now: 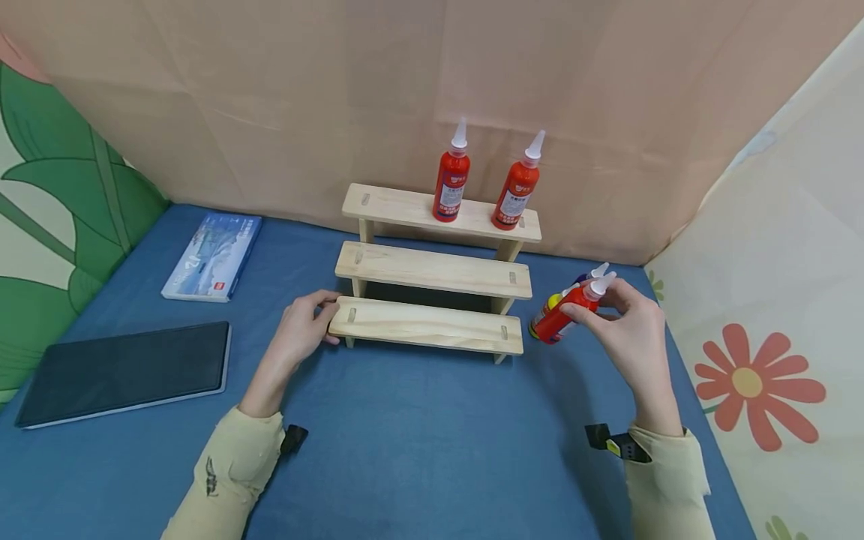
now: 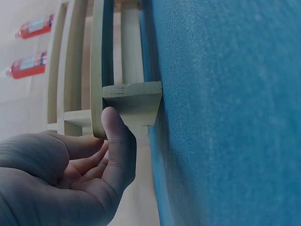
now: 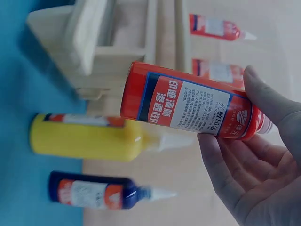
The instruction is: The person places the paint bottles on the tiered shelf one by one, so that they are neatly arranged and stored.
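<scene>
My left hand [image 1: 301, 328] pinches the left end of the lowest step of a three-tier wooden stand [image 1: 432, 324]. In the left wrist view its thumb and fingers [image 2: 113, 125] close on the edge of that board. My right hand [image 1: 631, 330] holds a red ink bottle [image 3: 188, 101] by its upper part, tilted, off the right end of the stand. Behind it stand a yellow bottle [image 3: 84, 139] and a dark blue bottle [image 3: 91, 190], both white-tipped. Two more red bottles [image 1: 451, 184] [image 1: 518, 191] stand on the top step, toward its right half.
A blue-and-white box [image 1: 212, 256] lies at the back left of the blue table [image 1: 418, 450]. Nearer the front left is a dark flat tablet-like slab [image 1: 128, 371]. A beige cloth wall [image 1: 290, 112] rises behind the stand, and a flower-printed wall [image 1: 776, 300] borders the right.
</scene>
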The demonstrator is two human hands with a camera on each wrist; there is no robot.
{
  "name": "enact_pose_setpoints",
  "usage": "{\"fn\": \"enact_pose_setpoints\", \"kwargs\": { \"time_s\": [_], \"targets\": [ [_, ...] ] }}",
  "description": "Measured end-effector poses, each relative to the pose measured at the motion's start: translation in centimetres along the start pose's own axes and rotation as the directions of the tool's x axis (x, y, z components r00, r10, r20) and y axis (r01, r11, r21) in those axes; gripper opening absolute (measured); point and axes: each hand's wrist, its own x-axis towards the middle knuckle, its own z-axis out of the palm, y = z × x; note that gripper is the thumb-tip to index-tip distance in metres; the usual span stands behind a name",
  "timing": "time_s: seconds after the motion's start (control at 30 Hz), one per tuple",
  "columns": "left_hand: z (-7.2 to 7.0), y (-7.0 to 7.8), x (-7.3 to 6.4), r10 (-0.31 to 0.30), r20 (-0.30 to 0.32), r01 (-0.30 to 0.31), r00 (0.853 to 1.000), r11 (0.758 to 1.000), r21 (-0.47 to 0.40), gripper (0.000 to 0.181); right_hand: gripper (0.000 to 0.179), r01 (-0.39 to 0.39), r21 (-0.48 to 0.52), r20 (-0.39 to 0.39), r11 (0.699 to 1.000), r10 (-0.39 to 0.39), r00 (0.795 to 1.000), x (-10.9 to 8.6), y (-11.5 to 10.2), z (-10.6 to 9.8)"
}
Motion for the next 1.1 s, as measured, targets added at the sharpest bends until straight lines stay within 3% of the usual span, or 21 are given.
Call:
{"fn": "enact_pose_setpoints", "kwargs": {
  "time_s": [0.6, 1.1],
  "targets": [
    [0.0, -0.2, 0.2, 0.013, -0.005, -0.013, 1.000, 1.000, -0.017, 0.038, 0.048, 0.076, 0.036, -0.006, 0.996, -0.076, 0.997, 3.0, -7.1, 0.2],
    [-0.1, -0.1, 0.0, 0.008, -0.006, -0.008, 1.000, 1.000, -0.023, 0.038, 0.048, 0.151, 0.079, 0.000, 0.985, -0.152, 0.988, 4.7, -11.3, 2.4]
  ]
}}
